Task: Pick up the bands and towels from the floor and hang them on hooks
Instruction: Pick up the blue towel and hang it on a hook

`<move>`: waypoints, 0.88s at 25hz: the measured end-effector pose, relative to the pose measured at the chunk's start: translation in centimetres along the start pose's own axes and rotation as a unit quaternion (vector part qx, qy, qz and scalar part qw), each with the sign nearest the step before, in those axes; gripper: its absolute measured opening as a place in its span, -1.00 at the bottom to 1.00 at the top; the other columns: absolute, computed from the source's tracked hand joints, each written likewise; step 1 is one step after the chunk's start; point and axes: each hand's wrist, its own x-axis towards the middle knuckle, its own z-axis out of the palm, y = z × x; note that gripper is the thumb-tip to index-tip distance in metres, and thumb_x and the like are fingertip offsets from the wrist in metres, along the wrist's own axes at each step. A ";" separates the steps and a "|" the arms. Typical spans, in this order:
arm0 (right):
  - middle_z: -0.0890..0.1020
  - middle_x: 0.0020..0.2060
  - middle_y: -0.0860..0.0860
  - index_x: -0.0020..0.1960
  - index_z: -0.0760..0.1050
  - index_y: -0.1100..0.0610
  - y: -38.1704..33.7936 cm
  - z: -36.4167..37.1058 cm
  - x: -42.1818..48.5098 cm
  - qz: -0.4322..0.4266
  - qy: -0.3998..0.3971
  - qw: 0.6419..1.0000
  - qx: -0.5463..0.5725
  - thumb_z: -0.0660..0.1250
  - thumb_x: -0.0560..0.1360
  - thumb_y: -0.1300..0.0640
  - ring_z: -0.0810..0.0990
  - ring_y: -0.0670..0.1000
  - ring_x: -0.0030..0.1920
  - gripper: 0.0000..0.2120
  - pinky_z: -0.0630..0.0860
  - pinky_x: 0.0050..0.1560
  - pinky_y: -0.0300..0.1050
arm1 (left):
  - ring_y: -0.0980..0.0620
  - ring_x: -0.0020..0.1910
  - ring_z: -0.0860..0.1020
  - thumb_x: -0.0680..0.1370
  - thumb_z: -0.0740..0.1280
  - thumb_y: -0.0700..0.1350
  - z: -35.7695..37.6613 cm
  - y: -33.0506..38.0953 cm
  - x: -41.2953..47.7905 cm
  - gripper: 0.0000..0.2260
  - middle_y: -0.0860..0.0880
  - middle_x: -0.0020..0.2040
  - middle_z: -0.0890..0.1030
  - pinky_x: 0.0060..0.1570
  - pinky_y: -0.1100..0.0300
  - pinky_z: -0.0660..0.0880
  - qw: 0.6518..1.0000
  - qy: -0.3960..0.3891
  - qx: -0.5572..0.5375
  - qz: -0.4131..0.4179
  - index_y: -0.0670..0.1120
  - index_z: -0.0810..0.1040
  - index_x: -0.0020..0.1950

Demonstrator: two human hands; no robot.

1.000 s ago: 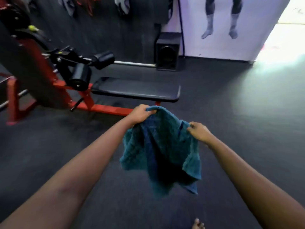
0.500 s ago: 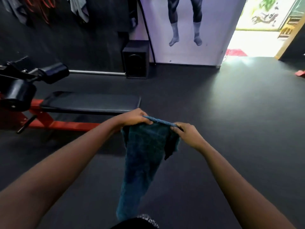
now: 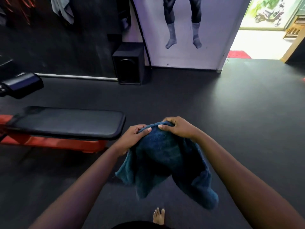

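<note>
A dark blue-teal towel (image 3: 166,162) hangs in front of me above the black floor, bunched and draped in folds. My left hand (image 3: 132,138) grips its top edge on the left side. My right hand (image 3: 178,128) grips the top edge just to the right, thumbs of both hands almost touching. The towel's lower corners dangle near my bare foot (image 3: 158,215). High on the dark wall at the top left hang a grey towel (image 3: 63,9) and red bands (image 3: 24,7).
A black padded bench (image 3: 66,123) on a red frame (image 3: 54,142) stands at left, close to my left hand. A black speaker (image 3: 129,63) sits against the wall. A white poster panel (image 3: 183,32) and a bright doorway (image 3: 260,38) lie ahead right.
My hands have come close together, bunching the towel's top edge where it was stretched flat between them. The view has swung right and the bench sits further left.
</note>
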 end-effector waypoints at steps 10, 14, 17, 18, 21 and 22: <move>0.61 -0.31 -0.02 -0.16 0.59 0.09 5.2 -16.0 20.6 -0.035 0.019 0.997 -0.062 0.30 0.48 -0.11 0.52 -0.09 -0.26 -0.73 0.40 -0.15 -0.16 | 0.32 -0.23 0.52 0.48 0.35 -0.11 -4.7 4.3 25.1 -0.96 0.05 -0.16 0.62 -0.09 0.25 0.45 0.974 0.075 0.206 0.051 0.01 0.59 -0.10; 0.65 -0.12 0.03 -0.04 0.58 0.07 6.5 -20.5 31.5 -0.096 -0.022 0.986 -0.132 0.30 0.49 -0.05 0.57 -0.01 -0.09 -0.79 0.37 -0.13 -0.18 | 0.23 -0.23 0.51 0.52 0.29 -0.11 -6.8 5.6 33.3 -0.90 0.04 -0.22 0.58 -0.19 0.36 0.43 0.982 0.118 0.138 0.053 -0.05 0.57 -0.15; 0.58 -0.15 -0.02 -0.08 0.46 -0.03 7.5 -21.1 40.0 -0.132 -0.118 0.966 -0.187 0.28 0.50 -0.04 0.52 0.06 -0.07 -0.91 0.36 -0.18 -0.16 | 0.15 -0.17 0.53 0.54 0.26 -0.06 -9.2 6.6 39.6 -0.86 0.05 -0.16 0.59 -0.12 0.24 0.42 0.949 0.198 0.243 0.022 -0.07 0.58 -0.06; 0.58 -0.11 0.01 -0.05 0.44 -0.02 7.3 -20.9 42.8 -0.144 -0.143 0.961 -0.189 0.25 0.51 -0.04 0.52 0.07 -0.04 -0.89 0.39 -0.14 -0.12 | 0.14 -0.13 0.53 0.54 0.26 -0.06 -10.2 6.6 41.4 -0.85 0.05 -0.12 0.59 -0.09 0.26 0.40 0.936 0.227 0.269 0.007 -0.08 0.58 -0.03; 0.62 0.02 0.13 -0.03 0.44 0.04 6.7 -19.3 50.4 -0.174 -0.183 0.951 -0.181 0.18 0.55 0.02 0.55 0.15 0.04 -0.88 0.38 -0.07 -0.08 | 0.16 -0.05 0.51 0.53 0.27 -0.06 -13.4 4.5 44.3 -0.81 0.06 -0.05 0.56 -0.05 0.41 0.37 0.912 0.301 0.277 -0.028 -0.10 0.58 0.04; 0.62 -0.01 0.15 -0.07 0.45 0.07 6.5 -18.7 53.2 -0.183 -0.200 0.945 -0.182 0.17 0.55 0.04 0.55 0.15 0.01 -0.86 0.36 -0.11 -0.09 | 0.18 -0.03 0.52 0.52 0.27 -0.04 -14.9 3.1 44.8 -0.79 0.07 -0.03 0.56 -0.02 0.43 0.37 0.906 0.328 0.263 -0.047 -0.09 0.58 0.07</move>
